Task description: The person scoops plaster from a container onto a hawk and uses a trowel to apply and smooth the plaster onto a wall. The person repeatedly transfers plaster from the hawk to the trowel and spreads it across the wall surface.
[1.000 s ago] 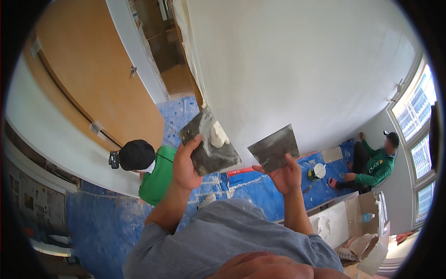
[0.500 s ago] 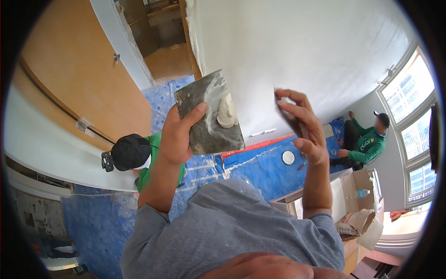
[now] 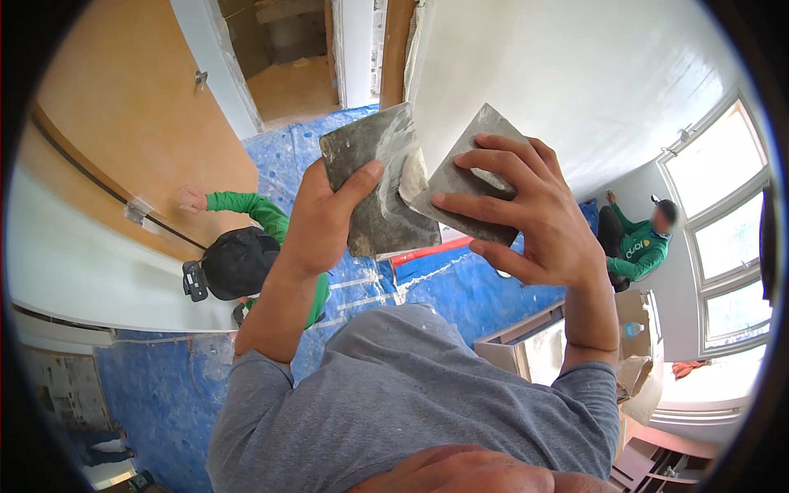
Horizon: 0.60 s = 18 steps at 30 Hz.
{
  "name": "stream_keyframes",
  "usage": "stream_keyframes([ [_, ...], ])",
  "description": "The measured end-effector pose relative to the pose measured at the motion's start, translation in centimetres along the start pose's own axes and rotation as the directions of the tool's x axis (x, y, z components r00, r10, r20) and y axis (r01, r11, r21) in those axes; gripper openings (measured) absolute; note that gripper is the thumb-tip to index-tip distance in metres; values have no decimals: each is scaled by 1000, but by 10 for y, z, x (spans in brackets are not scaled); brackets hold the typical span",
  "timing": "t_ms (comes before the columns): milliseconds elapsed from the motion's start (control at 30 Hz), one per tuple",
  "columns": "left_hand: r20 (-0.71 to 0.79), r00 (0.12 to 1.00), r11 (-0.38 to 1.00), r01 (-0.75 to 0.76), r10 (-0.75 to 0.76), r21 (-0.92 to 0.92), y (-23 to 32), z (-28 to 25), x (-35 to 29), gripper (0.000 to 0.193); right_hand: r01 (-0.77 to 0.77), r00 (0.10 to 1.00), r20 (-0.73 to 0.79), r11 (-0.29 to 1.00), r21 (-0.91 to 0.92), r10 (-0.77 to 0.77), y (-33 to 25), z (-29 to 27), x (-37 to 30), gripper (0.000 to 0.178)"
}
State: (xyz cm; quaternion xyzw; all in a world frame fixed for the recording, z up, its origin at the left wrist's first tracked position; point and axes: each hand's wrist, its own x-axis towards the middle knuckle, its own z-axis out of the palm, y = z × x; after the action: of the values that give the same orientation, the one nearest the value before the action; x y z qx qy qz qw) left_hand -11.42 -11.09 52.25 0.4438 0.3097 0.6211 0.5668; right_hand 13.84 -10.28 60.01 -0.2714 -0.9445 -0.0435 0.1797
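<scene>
While hands grip: left hand (image 3: pixel 316 226) hawk (image 3: pixel 374 185) | right hand (image 3: pixel 526 218) trowel (image 3: pixel 464 185), seemingly touching

- The flat plate (image 3: pixel 374 185) in the left hand (image 3: pixel 325 218) is dark grey with pale smears
- The blade (image 3: pixel 468 185) in the right hand (image 3: pixel 534 218) is grey too
- The blob of paste (image 3: pixel 413 177) between them is creamy white
- The floor sheet (image 3: pixel 460 287) is blue
- The wall (image 3: pixel 575 74) is white
- The door (image 3: pixel 107 107) is orange-brown
- Two people wear green tops (image 3: pixel 255 209)
- The person's own shirt (image 3: pixel 411 403) is grey
</scene>
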Motion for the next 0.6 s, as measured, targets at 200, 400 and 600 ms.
stream_keyframes([
  [200, 31, 999, 995, -19, 16, 93, 0, -13, 5, 27, -31, 996, 81, 999, 9, 30, -7, 13, 16, 50],
  [400, -140, 987, 989, -65, 84, 134, -15, -23, 17, 26, -22, 964, 265, 996, 89, -3, 16, 8, 8, 45],
  [600, -249, 967, 991, -88, 62, -96, -10, -44, 18, 40, -239, 945, 102, 444, 864, 311, 83, 27, -18, 59],
])
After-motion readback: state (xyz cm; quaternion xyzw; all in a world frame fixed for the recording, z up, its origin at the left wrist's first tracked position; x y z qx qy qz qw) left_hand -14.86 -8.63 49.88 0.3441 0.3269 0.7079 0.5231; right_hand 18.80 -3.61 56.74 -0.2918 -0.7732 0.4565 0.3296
